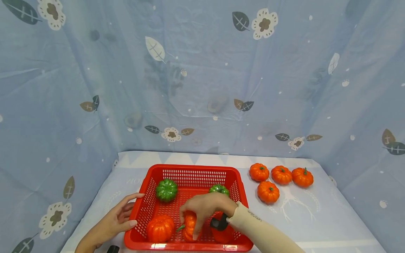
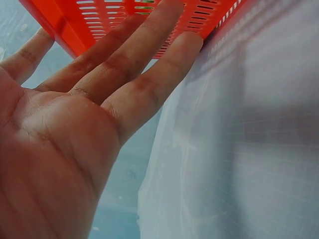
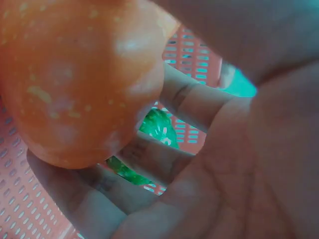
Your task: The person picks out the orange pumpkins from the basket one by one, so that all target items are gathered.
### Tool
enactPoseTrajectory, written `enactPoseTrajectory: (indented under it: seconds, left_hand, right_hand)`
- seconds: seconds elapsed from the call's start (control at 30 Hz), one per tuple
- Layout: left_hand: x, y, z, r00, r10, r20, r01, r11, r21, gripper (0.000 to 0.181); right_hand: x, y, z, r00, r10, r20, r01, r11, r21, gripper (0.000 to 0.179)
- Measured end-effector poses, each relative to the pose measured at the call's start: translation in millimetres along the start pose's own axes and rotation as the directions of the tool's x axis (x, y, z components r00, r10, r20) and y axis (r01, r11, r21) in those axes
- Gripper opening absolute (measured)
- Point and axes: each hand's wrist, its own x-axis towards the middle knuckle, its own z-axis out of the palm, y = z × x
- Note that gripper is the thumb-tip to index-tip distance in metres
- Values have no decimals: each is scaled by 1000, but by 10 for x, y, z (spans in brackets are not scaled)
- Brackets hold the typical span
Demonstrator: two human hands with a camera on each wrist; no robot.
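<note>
A red plastic basket [image 1: 193, 168] with slotted walls stands on the table. Inside it my right hand [image 1: 205, 209] curls its fingers and thumb round a small orange pumpkin [image 1: 189, 225] with a green stem. In the right wrist view that pumpkin [image 3: 79, 84] fills the space between thumb and fingers. At the basket's left wall, my left hand [image 1: 117, 218] touches the rim with extended fingers and thumb; the left wrist view shows its fingers [image 2: 144, 94] fairly straight along the outside of the wall.
Also in the basket are an orange pumpkin [image 1: 160, 229] at front left, another [image 1: 223, 234] partly under my right wrist, and green pumpkins at back left [image 1: 166, 190] and back right [image 1: 219, 189]. Several orange pumpkins [image 1: 268, 192] sit on the table to its right. Patterned blue cloth [image 1: 202, 88] hangs behind.
</note>
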Motion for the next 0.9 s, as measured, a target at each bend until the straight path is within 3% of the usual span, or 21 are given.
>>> enactPoseTrajectory:
  seconds: [0.23,0.37,0.6,0.9]
  left_hand:
    - [4,-10,-10,1000,5,9,-4,1000,-15,72]
    - [0,-15,-12,999,28,19,-27,999,-20,72]
    - [-1,-10,-9,997,66,37,-64,997,-43,70]
    - [-7,-22,-1,999,46,16,-46,999,-17,70]
  right_hand:
    - [-35,17,-1,984,55,-172,-76,990,-120,65]
    - [-67,30,-31,959,46,-279,-77,992,-104,74]
    - [-164,39,-83,896,48,-441,-79,995,-53,70]
    - [-384,110,-106,840,77,-537,-60,997,49,70]
